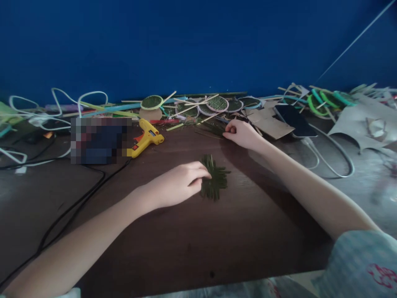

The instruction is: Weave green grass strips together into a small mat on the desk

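2 hands: left hand [181,182] pressing 1 leaf weave [214,178], right hand [242,133] beyond it on loose leaf strips [211,129], count unclear. 1 glue gun [145,138] left of grip. 1 phone [294,120] right. About 6 woven discs [217,103] behind.

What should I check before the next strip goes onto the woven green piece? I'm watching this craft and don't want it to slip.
1. Left hand pressing on the woven green piece: ok.
2. Right hand at the loose green strips: ok.
3. Strip actually pinched: cannot tell.
4. Glue gun apart from both hands: ok.
5. Table bare around the piece: ok.
6. Phone well away from the weave: ok.
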The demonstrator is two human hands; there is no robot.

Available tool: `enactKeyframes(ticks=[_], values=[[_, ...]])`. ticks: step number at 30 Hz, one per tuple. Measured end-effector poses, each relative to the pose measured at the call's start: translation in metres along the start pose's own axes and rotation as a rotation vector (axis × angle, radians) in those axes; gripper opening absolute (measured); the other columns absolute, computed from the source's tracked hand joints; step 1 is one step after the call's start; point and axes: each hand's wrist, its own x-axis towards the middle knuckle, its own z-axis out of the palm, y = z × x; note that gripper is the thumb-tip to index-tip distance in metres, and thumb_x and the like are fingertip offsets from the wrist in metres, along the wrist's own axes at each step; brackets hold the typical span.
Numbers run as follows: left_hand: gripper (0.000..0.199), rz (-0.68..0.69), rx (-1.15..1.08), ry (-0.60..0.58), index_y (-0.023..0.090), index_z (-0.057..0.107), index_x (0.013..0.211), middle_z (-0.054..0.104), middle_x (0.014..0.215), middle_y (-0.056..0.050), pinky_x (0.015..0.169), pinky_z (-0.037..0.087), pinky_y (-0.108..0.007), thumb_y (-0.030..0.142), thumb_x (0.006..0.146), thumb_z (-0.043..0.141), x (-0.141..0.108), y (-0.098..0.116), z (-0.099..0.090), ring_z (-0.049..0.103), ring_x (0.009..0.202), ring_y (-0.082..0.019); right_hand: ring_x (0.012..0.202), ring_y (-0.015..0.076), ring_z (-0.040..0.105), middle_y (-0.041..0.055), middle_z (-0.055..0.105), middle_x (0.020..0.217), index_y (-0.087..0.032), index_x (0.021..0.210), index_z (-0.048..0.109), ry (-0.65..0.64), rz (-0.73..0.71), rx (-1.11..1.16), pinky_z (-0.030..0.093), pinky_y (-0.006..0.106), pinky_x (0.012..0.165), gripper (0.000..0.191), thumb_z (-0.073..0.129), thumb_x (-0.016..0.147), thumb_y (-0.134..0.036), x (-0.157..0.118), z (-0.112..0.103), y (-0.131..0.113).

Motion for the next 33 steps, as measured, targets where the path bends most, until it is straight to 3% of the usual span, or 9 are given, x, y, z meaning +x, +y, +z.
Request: enactKeyframes(ticks=[4, 9, 13, 19, 25, 33], values=[[0.029, -0.103, -0.052, 0.137, 0.023, 0.061, 0.103, 0.061, 0.108, 0.0, 0.085, 0.044, -0.027, 0.022, 0.086, 0.037, 0.004, -0.011, -0.009, 0.059, 0.092, -0.015, 0.059, 0.0126, 0.047, 0.0014, 0.055, 0.067, -0.016, 0.073, 0.057, -0.043, -0.054, 0.138, 0.036, 0.027, 0.058, 0.014, 0.058, 0.069, -0.03, 0.004, -0.006, 0.006], [0.024, -0.261, -0.163, 0.366, 0.02, 0.059, 0.1, 0.066, 0.101, -0.002, 0.084, 0.046, -0.03, 0.025, 0.084, 0.042, 0.011, -0.035, -0.02, 0.063, 0.088, -0.016, 0.064, 0.014, 0.05, 0.0033, 0.059, 0.072, -0.017, 0.072, 0.058, -0.079, -0.118, 0.128, 0.038, 0.029, 0.062, 0.015, 0.058, 0.069, -0.031, 0.001, -0.015, 0.0], [0.023, -0.31, -0.197, 0.491, 0.018, 0.058, 0.1, 0.067, 0.1, -0.003, 0.084, 0.047, -0.03, 0.024, 0.084, 0.043, 0.016, -0.045, -0.025, 0.064, 0.085, -0.015, 0.062, 0.0144, 0.051, 0.0032, 0.059, 0.069, -0.017, 0.072, 0.057, -0.062, -0.078, 0.162, 0.039, 0.03, 0.061, 0.014, 0.058, 0.068, -0.031, 0.004, -0.018, 0.003], [0.026, -0.288, -0.184, 0.553, 0.017, 0.058, 0.104, 0.065, 0.106, -0.006, 0.086, 0.046, -0.034, 0.025, 0.083, 0.045, 0.034, -0.053, -0.029, 0.062, 0.095, -0.018, 0.062, 0.0146, 0.052, 0.0027, 0.059, 0.068, -0.017, 0.073, 0.056, 0.025, -0.029, 0.241, 0.04, 0.03, 0.06, 0.015, 0.058, 0.068, -0.031, 0.009, -0.018, 0.013], [0.028, -0.247, -0.312, 0.657, 0.015, 0.056, 0.107, 0.064, 0.107, -0.008, 0.086, 0.046, -0.032, 0.03, 0.085, 0.047, 0.053, -0.061, -0.031, 0.062, 0.094, -0.016, 0.06, 0.0134, 0.053, 0.0007, 0.058, 0.065, -0.017, 0.07, 0.054, -0.097, -0.136, 0.296, 0.041, 0.03, 0.062, 0.013, 0.059, 0.069, -0.029, 0.001, -0.02, -0.003], [0.017, -0.172, -0.206, 0.629, 0.015, 0.062, 0.084, 0.068, 0.086, -0.004, 0.078, 0.046, -0.03, 0.029, 0.083, 0.051, 0.053, -0.059, -0.031, 0.063, 0.081, -0.016, 0.063, 0.0131, 0.054, 0.0005, 0.059, 0.067, -0.018, 0.07, 0.053, -0.182, -0.162, 0.302, 0.041, 0.029, 0.065, 0.014, 0.06, 0.069, -0.03, -0.006, -0.018, -0.016]])
